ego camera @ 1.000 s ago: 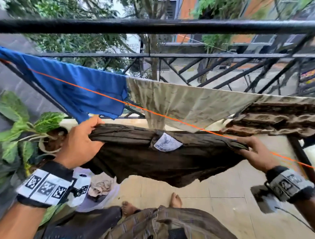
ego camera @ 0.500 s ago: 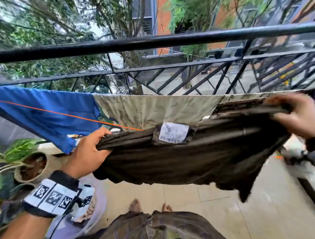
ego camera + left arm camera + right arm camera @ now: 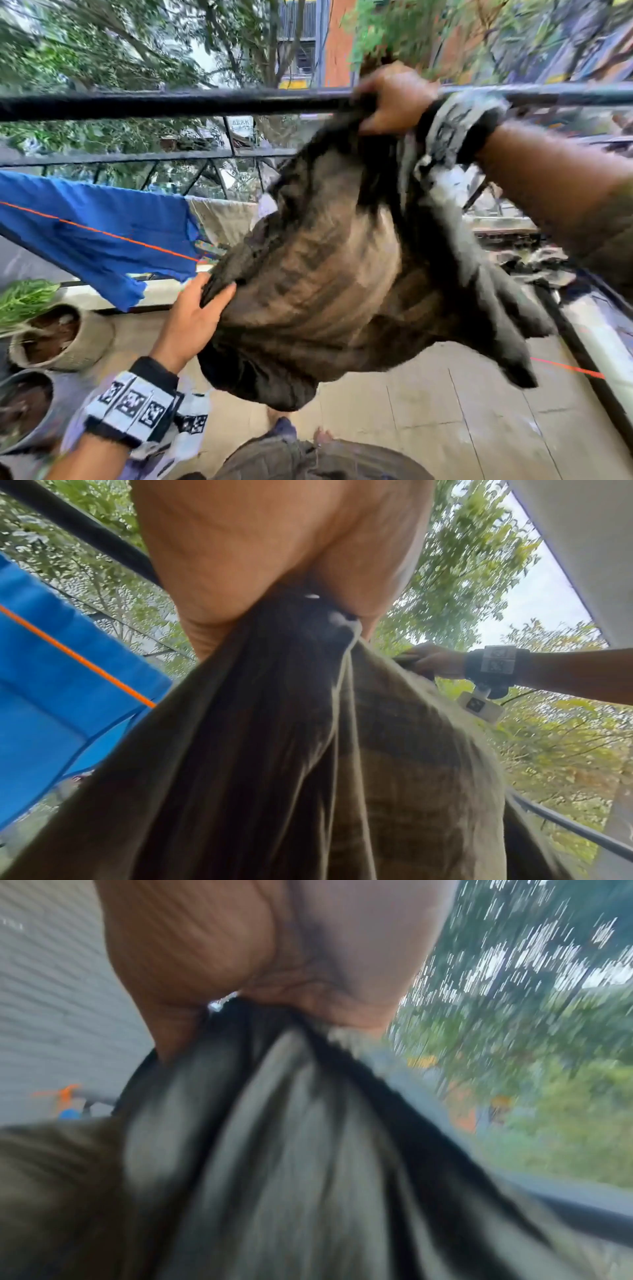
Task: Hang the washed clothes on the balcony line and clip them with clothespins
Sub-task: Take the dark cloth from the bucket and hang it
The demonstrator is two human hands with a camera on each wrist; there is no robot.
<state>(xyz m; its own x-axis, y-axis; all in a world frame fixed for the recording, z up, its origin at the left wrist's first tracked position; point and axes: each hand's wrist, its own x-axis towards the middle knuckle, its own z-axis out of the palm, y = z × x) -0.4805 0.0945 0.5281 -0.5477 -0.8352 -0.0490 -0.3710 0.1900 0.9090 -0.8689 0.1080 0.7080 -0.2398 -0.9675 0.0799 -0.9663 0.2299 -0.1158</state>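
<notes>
Balcony tiles lie underfoot; nearest, the left hand (image 3: 191,318) grips one end of the dark garment (image 3: 318,294), the right hand (image 3: 394,99) clutches the other, seemingly at the railing (image 3: 171,102); next, drape it over the orange line (image 3: 113,234) beyond

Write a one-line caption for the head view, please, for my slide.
Both hands lift a dark brown garment, right hand at the black railing, left hand lower, beside a blue cloth on the orange line.
</notes>
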